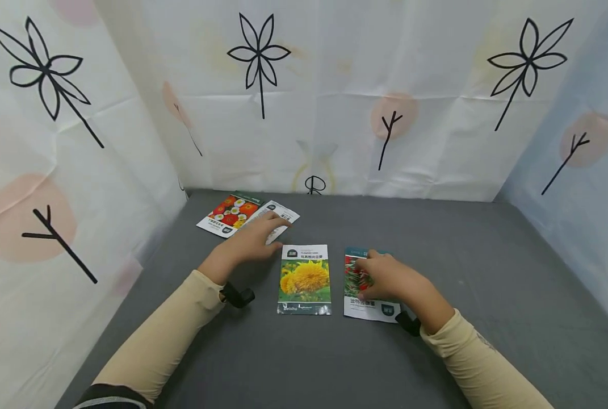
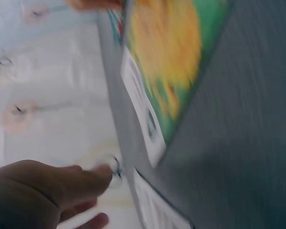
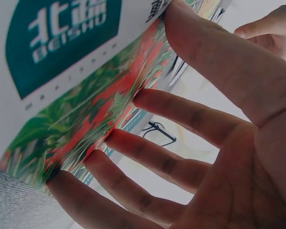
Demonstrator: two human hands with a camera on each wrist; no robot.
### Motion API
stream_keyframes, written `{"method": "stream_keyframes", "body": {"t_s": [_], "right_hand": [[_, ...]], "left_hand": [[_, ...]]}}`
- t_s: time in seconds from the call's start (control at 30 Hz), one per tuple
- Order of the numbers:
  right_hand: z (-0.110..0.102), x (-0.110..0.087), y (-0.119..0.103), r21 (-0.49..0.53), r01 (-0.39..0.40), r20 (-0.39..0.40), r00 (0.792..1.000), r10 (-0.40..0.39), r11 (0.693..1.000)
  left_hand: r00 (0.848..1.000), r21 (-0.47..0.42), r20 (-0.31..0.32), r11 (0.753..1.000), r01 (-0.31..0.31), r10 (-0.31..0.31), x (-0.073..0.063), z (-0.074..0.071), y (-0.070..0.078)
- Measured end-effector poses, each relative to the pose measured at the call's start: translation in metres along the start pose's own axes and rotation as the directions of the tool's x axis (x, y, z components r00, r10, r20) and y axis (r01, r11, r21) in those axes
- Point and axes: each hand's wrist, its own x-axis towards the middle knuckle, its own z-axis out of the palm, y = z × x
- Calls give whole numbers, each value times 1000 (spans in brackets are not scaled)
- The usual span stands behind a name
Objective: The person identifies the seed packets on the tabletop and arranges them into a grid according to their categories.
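Note:
A seed packet with yellow flowers [image 1: 304, 279] lies on the grey table between my hands. My left hand [image 1: 250, 238], fingers extended and holding nothing, is over the right edge of a mostly white packet [image 1: 283, 211] behind it. Under that one lies a packet with red, orange and white flowers [image 1: 232, 213]. My right hand [image 1: 390, 276] is over a packet with red flowers and green leaves [image 1: 352, 278]. In the right wrist view its spread fingertips [image 3: 119, 138] touch the printed face of this packet, thumb on the near side.
The grey table [image 1: 487, 272] meets white cloth walls [image 1: 334, 74] with drawn flowers and twigs at the back and left. A bluish cloth wall [image 1: 579, 199] stands at the right. Dark camera straps [image 1: 237, 295] sit on both wrists.

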Motion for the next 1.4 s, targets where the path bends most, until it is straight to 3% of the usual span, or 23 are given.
{"method": "stream_keyframes", "body": {"t_s": [0.23, 0.47, 0.6, 1.1, 1.2, 1.4], "right_hand": [[4, 3, 5, -12, 1, 2, 1000, -1, 1000], [3, 2, 8, -12, 1, -10, 1000, -2, 1000], [3, 2, 7, -12, 2, -11, 1000, -2, 1000], [1, 2, 5, -17, -12, 11, 1000, 12, 1000], [1, 1, 4, -7, -9, 11, 1000, 9, 1000], [2, 1, 2, -7, -3, 6, 1000, 3, 1000]], "left_hand": [[989, 26, 108, 995, 101, -103, 8, -10, -42], [966, 66, 223, 991, 120, -131, 22, -6, -58], [958, 70, 244, 988, 135, -148, 26, -4, -62], [968, 117, 212, 987, 111, -134, 28, 5, -65], [964, 151, 214, 981, 126, -157, 32, 5, -64], [940, 191, 229, 958, 213, -254, 42, 5, -61]]}}
